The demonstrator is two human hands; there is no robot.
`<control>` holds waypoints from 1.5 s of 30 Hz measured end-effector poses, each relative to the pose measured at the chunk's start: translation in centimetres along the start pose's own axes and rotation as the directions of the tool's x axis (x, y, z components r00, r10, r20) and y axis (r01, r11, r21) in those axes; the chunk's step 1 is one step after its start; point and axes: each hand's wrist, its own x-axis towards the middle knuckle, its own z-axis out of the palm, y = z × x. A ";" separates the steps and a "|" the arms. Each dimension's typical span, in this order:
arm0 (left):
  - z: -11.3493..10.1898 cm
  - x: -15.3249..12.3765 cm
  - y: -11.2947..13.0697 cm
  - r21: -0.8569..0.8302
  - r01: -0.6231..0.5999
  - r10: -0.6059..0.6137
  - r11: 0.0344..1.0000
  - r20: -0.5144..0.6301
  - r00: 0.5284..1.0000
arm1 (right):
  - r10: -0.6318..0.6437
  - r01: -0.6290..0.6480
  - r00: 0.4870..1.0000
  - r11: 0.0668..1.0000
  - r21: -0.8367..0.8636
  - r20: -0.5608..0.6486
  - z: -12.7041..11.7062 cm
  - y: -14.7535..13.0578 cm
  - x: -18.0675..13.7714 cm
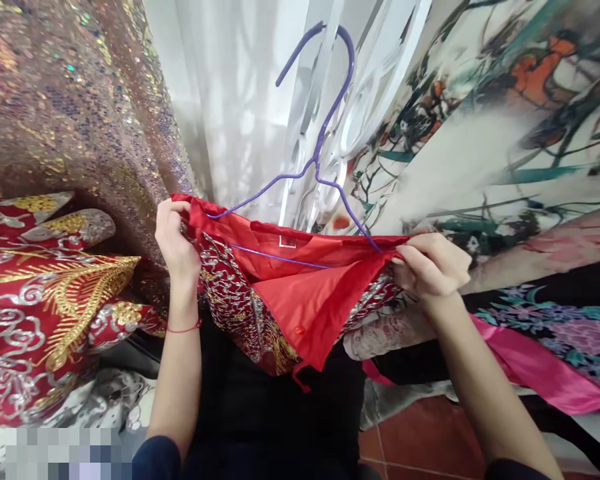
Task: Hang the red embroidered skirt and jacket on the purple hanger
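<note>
fingers (174, 208) of the left hand (177, 240) and right hand (437, 263) grip opposite ends of the red garment (300, 300), which spans mid-frame left to right, purple hanger (317, 157) between them.

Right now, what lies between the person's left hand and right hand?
In the head view, an embroidered, red-lined fabric garment spans the stretch from left hand to right hand, with a purple hanger at its opening.
</note>
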 end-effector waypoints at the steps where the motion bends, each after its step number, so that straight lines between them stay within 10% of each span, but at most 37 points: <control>1: -0.2 -0.2 0.0 0.014 -0.033 0.032 0.999 0.038 0.999 | -0.011 0.011 1.000 1.000 -0.010 0.026 0.1 -0.1 0.1; 7: -1.2 -1.7 1.5 0.154 -0.081 0.059 0.985 0.146 0.987 | -0.086 0.115 0.959 0.989 -0.093 0.269 0.9 -2.2 1.2; 15: -2.3 -1.4 2.8 0.283 -0.137 0.056 0.949 0.278 0.959 | -0.314 0.175 0.781 0.940 0.293 0.540 5.6 -7.4 6.6; 26: -1.5 -3.7 4.6 0.387 -0.172 0.136 0.906 0.119 0.984 | -0.148 0.098 0.955 0.975 0.199 0.256 7.7 -6.1 11.9; 36: -0.8 -0.8 3.9 0.291 -0.069 0.055 0.954 0.055 0.997 | -0.158 0.136 0.956 0.985 0.106 0.245 8.6 -5.8 10.5; 42: -1.2 0.3 5.8 0.160 -0.407 0.261 0.899 0.551 0.792 | -0.043 0.018 0.957 0.996 0.090 0.287 9.2 -6.5 9.3; 45: -0.9 -0.3 6.4 0.198 -0.462 0.255 0.864 0.619 0.742 | 0.016 -0.064 0.915 0.992 0.108 0.403 9.0 -7.2 9.6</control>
